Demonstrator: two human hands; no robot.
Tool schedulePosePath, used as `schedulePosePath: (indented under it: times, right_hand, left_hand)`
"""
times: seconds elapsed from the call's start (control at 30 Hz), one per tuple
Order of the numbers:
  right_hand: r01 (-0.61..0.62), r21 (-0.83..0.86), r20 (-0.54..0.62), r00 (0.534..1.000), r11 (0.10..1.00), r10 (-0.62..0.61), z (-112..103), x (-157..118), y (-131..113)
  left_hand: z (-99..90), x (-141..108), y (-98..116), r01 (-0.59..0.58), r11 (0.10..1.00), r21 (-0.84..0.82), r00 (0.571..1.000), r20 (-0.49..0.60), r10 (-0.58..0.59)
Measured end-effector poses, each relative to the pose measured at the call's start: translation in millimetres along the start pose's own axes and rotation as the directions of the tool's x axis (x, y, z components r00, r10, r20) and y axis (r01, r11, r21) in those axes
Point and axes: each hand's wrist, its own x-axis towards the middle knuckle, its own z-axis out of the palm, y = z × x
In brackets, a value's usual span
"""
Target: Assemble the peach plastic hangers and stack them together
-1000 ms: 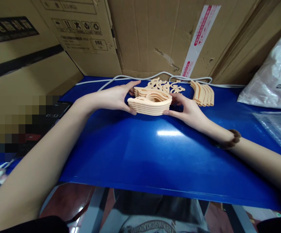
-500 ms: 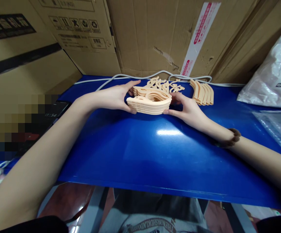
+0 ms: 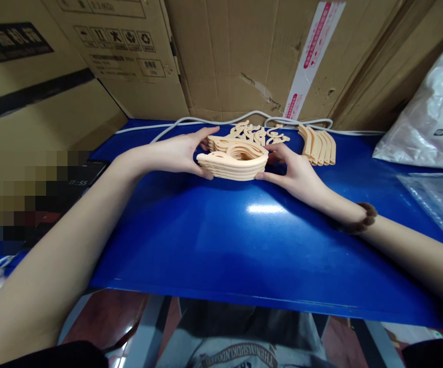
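A stack of cream plastic pieces (image 3: pixel 236 167), curved and with a round opening in the middle, is on the blue table. My left hand (image 3: pixel 181 152) grips its left end, thumb at the near side and fingers at the far side. At the right end, my right hand (image 3: pixel 292 171) holds it the same way, thumb in front and fingers behind. Just behind the stack lie several small cream hooks (image 3: pixel 259 134) in a loose pile. Several curved cream bars (image 3: pixel 319 146) lie side by side to the right, beyond my right hand.
Cardboard boxes (image 3: pixel 236 61) stand along the back and left. A white cable (image 3: pixel 190 120) runs along the table's rear. White plastic packaging (image 3: pixel 432 117) and a clear bag (image 3: pixel 436 199) are at the right. A dark device showing digits (image 3: pixel 87 174) sits at the left.
The stack and both hands have barely shifted, slightly left in view along with the surroundings. Both hands keep their hold.
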Motion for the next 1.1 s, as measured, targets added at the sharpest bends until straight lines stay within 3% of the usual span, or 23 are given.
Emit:
schedulePosePath:
  times: [0.3,0.63,1.1]
  right_hand:
    - [-0.016,0.018,-0.006,1.000,1.000,0.016,0,-1,-7]
    - [0.047,0.040,-0.035,0.998,0.998,-0.046,-2,4,-8]
    - [0.040,0.052,-0.052,0.998,0.998,-0.037,-1,6,-2]
  left_hand:
    - [-2.4,-1,-1,-0.008,1.000,-0.015,1.000,-0.003,0.008]
    - [-7.2,-7,9,-0.070,0.989,-0.132,0.993,-0.104,0.056]
    - [-5.1,-4,5,-0.102,0.991,-0.092,0.989,-0.121,0.090]
